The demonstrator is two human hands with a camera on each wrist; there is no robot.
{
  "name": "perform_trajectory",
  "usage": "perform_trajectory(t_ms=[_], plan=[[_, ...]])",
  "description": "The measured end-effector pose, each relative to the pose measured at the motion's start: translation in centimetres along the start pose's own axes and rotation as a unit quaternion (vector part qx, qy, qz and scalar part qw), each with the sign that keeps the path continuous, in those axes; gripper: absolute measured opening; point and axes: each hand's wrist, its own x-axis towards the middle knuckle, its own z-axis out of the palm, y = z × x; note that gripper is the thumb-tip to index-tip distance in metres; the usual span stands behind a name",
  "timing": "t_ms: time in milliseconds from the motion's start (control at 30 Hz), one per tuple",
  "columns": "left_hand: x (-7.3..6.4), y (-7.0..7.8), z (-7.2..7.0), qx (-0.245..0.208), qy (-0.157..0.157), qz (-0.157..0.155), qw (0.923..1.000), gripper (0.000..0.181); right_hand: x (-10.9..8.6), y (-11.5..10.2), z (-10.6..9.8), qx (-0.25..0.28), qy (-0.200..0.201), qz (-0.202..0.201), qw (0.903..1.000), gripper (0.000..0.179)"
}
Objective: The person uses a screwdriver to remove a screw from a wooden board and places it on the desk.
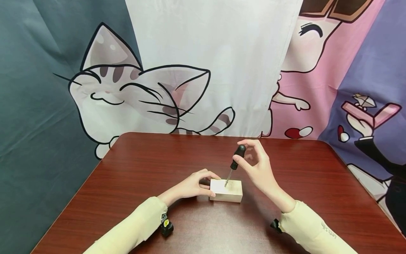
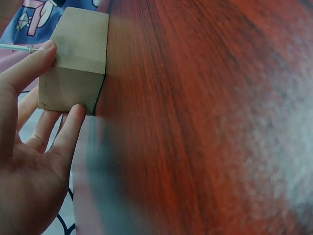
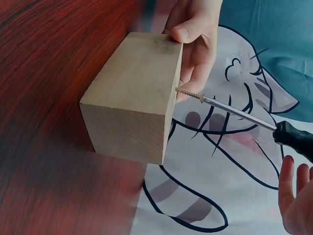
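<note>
A pale wooden block (image 1: 226, 197) lies on the table, its long side toward me. My left hand (image 1: 194, 186) grips its left end, thumb at the near edge and fingers around the far side. A brass-coloured screw (image 3: 190, 94) stands in the block's top face with much of its thread showing. The steel shaft of a black-handled screwdriver (image 1: 240, 151) meets the screw's head, leaning slightly to the right. My right hand (image 1: 262, 173) holds the handle between thumb and fingertips, the palm apart from it. In the right wrist view, only part of the handle shows.
The reddish-brown wooden table (image 1: 152, 155) spreads out around the block. Behind it hangs a curtain (image 1: 215, 42) printed with a cartoon cat and other figures. A small black device (image 1: 166, 227) sits at the left cuff, another (image 1: 276, 225) at the right.
</note>
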Motion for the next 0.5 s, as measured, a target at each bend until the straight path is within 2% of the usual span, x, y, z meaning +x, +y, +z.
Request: perform_trajectory(t_ms=[233, 500], plan=[[0.03, 0.04, 0.05, -0.006, 0.001, 0.000, 1.0000, 0.051, 0.04, -0.05, -0.23, 0.011, -0.012, 0.018, 0.9997, 0.040], [-0.03, 0.12, -0.01, -0.010, 0.001, -0.001, 1.0000, 0.051, -0.02, -0.12, -0.60, 0.031, -0.032, 0.019, 0.9988, 0.047]])
